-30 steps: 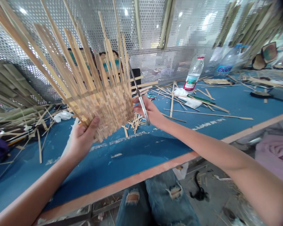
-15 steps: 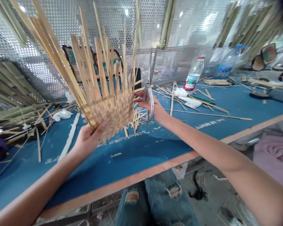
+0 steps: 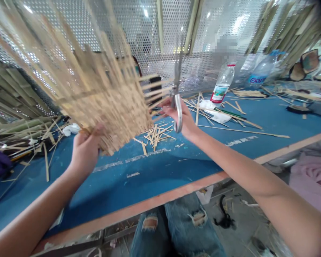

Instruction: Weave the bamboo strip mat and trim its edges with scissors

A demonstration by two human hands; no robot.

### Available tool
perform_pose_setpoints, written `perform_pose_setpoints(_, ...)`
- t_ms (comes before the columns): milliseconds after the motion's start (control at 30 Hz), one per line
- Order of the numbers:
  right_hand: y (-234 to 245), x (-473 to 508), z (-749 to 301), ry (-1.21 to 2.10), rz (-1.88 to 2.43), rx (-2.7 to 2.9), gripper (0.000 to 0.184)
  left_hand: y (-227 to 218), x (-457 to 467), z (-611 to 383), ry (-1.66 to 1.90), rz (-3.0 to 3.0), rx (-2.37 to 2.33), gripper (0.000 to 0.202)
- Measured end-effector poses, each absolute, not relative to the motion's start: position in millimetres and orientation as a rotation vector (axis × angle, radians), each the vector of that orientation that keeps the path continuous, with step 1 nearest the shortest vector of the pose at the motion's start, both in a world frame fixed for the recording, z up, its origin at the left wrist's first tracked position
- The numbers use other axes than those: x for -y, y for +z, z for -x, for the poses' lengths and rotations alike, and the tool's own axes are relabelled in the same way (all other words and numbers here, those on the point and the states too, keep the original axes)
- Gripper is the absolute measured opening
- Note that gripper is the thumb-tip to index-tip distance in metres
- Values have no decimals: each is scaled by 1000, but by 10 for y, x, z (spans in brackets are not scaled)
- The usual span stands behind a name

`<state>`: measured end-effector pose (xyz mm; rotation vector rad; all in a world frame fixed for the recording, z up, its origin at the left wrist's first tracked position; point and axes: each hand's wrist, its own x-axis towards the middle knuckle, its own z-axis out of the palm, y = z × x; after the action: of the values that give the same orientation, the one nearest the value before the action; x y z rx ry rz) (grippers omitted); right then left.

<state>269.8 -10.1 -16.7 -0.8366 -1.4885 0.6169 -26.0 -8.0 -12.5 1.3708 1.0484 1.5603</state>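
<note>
My left hand (image 3: 85, 151) grips the lower edge of a half-woven bamboo basket (image 3: 115, 103), held up over the blue table (image 3: 155, 171). Long loose strips fan up and left from the weave, blurred by motion. My right hand (image 3: 180, 117) is closed on a pair of metal scissors (image 3: 177, 96), blades pointing up, just right of the basket's side strips. A heap of short cut bamboo bits (image 3: 155, 135) lies on the table below the basket.
A plastic water bottle (image 3: 222, 84) stands at the back, a larger one (image 3: 260, 73) further right. Loose bamboo strips (image 3: 230, 119), white tissue (image 3: 212, 112) and bundles of bamboo (image 3: 13, 132) at the left litter the table. A perforated metal screen (image 3: 171, 39) closes the far side.
The basket has swung and tilted leftward in my left hand, now blurred. My right hand lifted the scissors from slanted against the weave to upright, slightly to the right.
</note>
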Motion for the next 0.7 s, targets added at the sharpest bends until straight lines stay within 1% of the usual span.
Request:
perform_pose_setpoints(67,-192,51,-2723,742,828,1449,41,-17,-1,309,1740,-1209,-980,34)
perform_pose_setpoints(167,-272,14,-2684,1112,857,1497,66,138,-136,451,1969,-963,-919,19)
perform_pose_setpoints(233,-329,22,-2635,1265,920,1572,74,208,-217,567,2040,-903,-916,13)
perform_pose_setpoints(300,-369,44,-2598,1306,966,1640,76,248,-276,664,2076,-889,-927,10)
perform_pose_setpoints(467,-402,103,-2566,1332,988,1799,68,273,-275,700,2023,-867,-915,4)
perform_pose_setpoints(600,-396,124,-2538,1280,958,1830,68,233,-172,586,1853,-808,-1061,11)
perform_pose_setpoints(700,-383,127,-2528,1244,974,1824,71,174,-127,513,1794,-813,-1101,11)
